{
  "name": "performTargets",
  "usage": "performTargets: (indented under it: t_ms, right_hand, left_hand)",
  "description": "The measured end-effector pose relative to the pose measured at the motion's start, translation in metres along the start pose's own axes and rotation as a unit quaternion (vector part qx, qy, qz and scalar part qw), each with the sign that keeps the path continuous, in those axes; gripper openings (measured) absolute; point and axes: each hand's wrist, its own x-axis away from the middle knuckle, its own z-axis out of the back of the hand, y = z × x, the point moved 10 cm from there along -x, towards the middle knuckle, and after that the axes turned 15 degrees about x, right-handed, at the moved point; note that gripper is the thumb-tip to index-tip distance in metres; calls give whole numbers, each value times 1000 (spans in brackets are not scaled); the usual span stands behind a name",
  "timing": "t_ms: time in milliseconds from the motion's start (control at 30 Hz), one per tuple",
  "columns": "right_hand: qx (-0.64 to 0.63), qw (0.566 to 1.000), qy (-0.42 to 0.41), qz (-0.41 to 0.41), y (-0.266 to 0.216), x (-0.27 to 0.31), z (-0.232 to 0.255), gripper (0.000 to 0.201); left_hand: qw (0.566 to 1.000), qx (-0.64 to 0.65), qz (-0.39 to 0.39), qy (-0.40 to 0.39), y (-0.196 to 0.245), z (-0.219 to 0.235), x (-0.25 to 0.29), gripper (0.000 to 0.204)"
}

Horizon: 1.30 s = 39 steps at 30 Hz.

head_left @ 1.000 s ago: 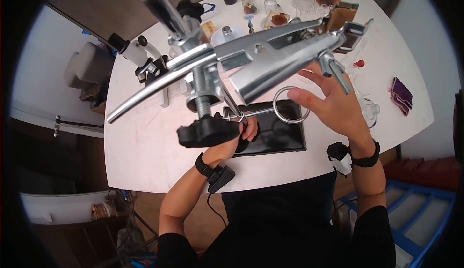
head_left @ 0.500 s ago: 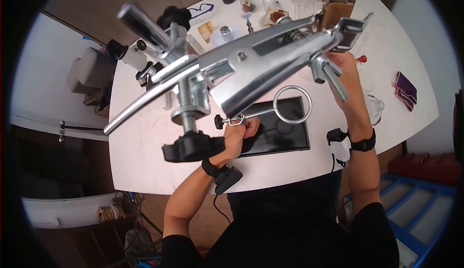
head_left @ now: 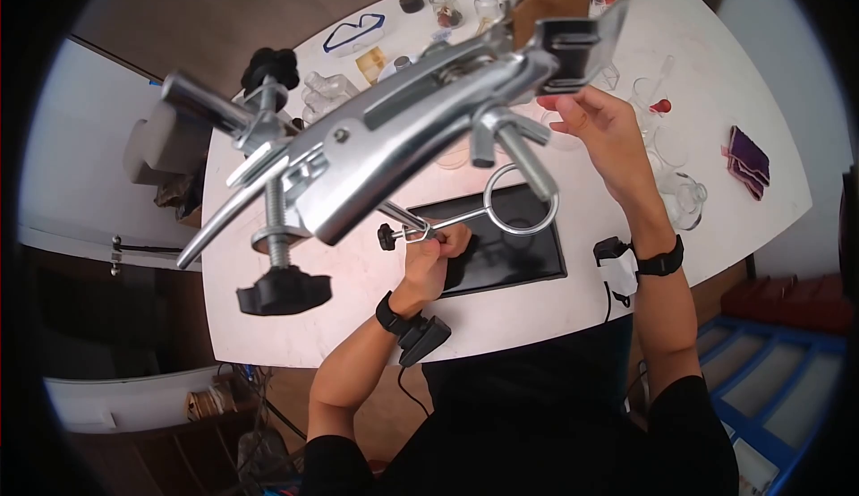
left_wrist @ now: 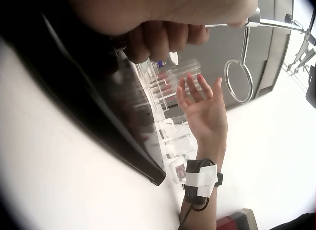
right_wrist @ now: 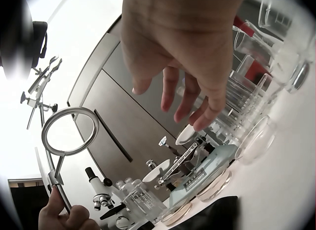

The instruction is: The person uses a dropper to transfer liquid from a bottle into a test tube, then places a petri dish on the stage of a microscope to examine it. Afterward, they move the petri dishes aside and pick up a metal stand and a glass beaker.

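A metal stand with a large clamp (head_left: 420, 129) at its top fills the middle of the head view, close to the camera. Lower on its rod sits a metal ring (head_left: 522, 230), level with the black base plate (head_left: 514, 259) from above. My left hand (head_left: 431, 259) grips the rod just under the ring's holder; in the right wrist view the left hand (right_wrist: 66, 217) has its fingers curled round the rod. My right hand (head_left: 613, 142) is raised right of the ring, touching nothing visible. The left wrist view shows the right hand (left_wrist: 206, 116) with fingers spread and an empty palm.
Glassware, including a clear flask (head_left: 687, 200), stands along the right and back. A balance (right_wrist: 197, 178) and a microscope (right_wrist: 100, 190) show in the right wrist view. Blue-rimmed goggles (head_left: 354, 34) lie at the back left, a purple cloth (head_left: 747, 163) at the right edge.
The clamp has shifted left in the head view, uncovering more of the goggles and glass bottles. The left hand keeps hold of the rod; the right hand now shows clear of the clamp, its fingers pointing left.
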Motion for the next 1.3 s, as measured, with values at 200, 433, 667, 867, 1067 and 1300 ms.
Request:
performTargets:
  t_ms: [200, 433, 667, 867, 1067, 1300]
  right_hand:
    - [72, 996, -43, -21, 7, -2, -1, 34]
    - [33, 999, -17, -5, 2, 0, -2, 31]
    - [48, 998, -32, -32, 7, 2, -6, 29]
    - [76, 995, -57, -41, 9, 4, -15, 29]
    - [73, 994, -72, -36, 12, 5, -19, 31]
    - [84, 993, -72, -46, 12, 6, -22, 36]
  left_hand:
    - [999, -16, -42, 26, 26, 22, 16, 63]
    - [988, -54, -111, 93, 97, 55, 50, 65]
    - [951, -107, -201, 207, 171, 103, 125, 64]
    - [910, -153, -250, 293, 212, 138, 188, 62]
    - [870, -147, -313, 351, 240, 189, 218, 61]
    - [805, -126, -398, 422, 273, 244, 193, 58]
